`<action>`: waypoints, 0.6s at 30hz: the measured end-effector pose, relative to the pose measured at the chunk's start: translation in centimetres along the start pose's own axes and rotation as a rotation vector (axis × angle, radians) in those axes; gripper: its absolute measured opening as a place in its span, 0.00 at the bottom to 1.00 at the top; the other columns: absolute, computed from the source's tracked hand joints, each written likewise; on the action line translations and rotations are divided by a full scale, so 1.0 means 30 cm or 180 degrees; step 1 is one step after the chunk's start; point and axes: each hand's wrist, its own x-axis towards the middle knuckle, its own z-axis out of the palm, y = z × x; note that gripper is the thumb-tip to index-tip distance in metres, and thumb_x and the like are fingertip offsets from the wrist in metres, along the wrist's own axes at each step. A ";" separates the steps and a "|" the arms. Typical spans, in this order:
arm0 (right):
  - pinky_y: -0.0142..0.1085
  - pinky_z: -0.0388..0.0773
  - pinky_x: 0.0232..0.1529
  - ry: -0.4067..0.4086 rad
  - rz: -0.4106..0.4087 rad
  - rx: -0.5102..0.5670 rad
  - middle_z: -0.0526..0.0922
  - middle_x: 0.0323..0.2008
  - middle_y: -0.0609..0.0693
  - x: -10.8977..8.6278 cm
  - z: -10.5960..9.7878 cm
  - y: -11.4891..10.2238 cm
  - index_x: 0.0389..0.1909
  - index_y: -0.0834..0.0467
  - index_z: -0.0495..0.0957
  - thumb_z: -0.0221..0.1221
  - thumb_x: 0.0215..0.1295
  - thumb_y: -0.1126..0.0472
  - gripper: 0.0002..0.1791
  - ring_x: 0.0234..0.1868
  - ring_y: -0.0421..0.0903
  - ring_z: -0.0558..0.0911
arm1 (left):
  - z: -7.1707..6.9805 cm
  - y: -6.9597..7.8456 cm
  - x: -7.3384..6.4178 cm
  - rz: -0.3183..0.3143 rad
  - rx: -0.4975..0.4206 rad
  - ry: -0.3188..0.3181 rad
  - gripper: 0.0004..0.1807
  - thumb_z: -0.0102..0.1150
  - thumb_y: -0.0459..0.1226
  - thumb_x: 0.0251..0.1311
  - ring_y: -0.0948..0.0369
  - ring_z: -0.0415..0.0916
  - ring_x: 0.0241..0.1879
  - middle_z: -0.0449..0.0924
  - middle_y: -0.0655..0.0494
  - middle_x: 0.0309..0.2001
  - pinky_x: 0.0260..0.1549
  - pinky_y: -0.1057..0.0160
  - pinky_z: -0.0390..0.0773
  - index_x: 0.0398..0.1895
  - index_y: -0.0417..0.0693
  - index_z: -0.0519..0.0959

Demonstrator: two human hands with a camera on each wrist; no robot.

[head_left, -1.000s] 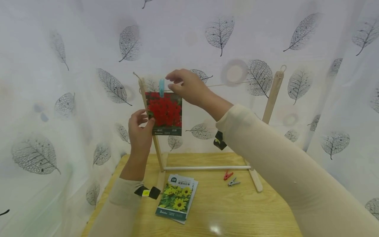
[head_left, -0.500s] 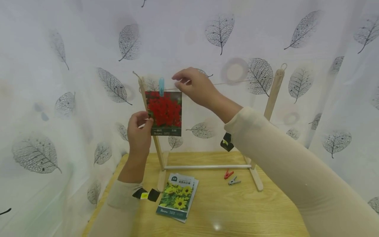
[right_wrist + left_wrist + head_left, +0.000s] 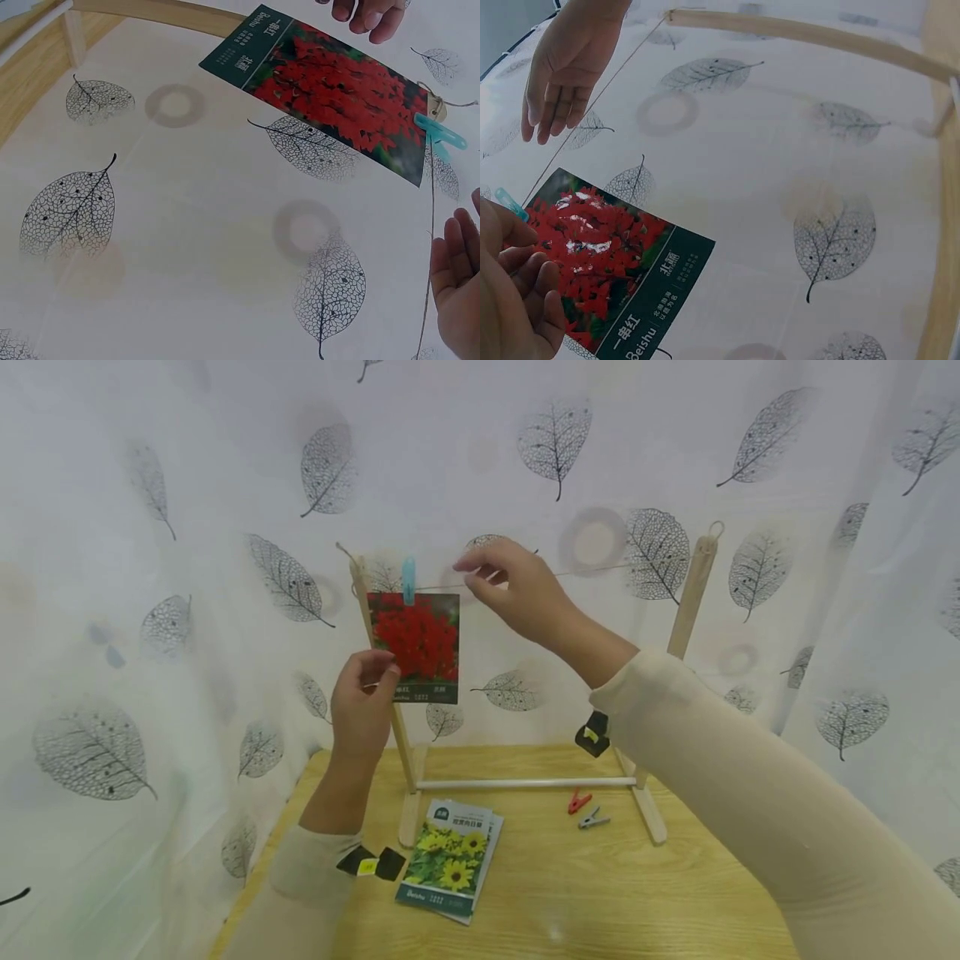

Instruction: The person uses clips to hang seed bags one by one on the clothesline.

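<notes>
1. Left hand (image 3: 358,702): fingers loosely curled, nothing seen to be gripped; held at the lower left edge of the red-flower packet (image 3: 420,639); whether the edge is touched cannot be told.
2. Right hand (image 3: 517,585): fingers relaxed, nothing held; raised near the cord (image 3: 429,292), apart from the blue clip (image 3: 408,581).
3. Red-flower packet, one: hung from the cord by the blue clip at its top edge, between the hands. Judged light, thin, flexible, glossy and easily creased; best held by its lower side edges, between thumb and fingertips.
4. Table (image 3: 600,893), below both hands: packet stack (image 3: 446,860) laid nearer the left; red clip (image 3: 578,802) and grey clip (image 3: 594,819) laid beneath the right.
</notes>
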 end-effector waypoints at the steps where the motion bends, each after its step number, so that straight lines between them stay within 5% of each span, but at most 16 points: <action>1: 0.35 0.78 0.58 0.0001 -0.0001 0.0002 0.81 0.54 0.52 -0.006 0.000 0.003 0.56 0.58 0.81 0.56 0.74 0.61 0.14 0.53 0.45 0.80 | 0.000 0.002 -0.003 -0.0035 0.0022 -0.0029 0.12 0.58 0.37 0.70 0.63 0.77 0.46 0.80 0.56 0.45 0.45 0.70 0.76 0.53 0.44 0.78; 6: 0.37 0.78 0.57 0.0037 -0.0025 0.0096 0.82 0.53 0.54 -0.037 0.001 0.015 0.55 0.60 0.81 0.57 0.73 0.62 0.14 0.52 0.47 0.81 | 0.000 -0.001 -0.010 -0.0217 0.0120 -0.0200 0.12 0.59 0.38 0.69 0.62 0.77 0.47 0.79 0.57 0.46 0.44 0.70 0.78 0.53 0.47 0.78; 18: 0.40 0.78 0.58 -0.0116 0.0044 0.0246 0.82 0.56 0.54 -0.124 0.002 0.056 0.58 0.60 0.80 0.58 0.73 0.62 0.15 0.53 0.48 0.81 | 0.001 -0.017 -0.036 -0.0148 0.0358 -0.0374 0.12 0.57 0.35 0.68 0.62 0.76 0.44 0.81 0.50 0.47 0.42 0.71 0.76 0.52 0.44 0.79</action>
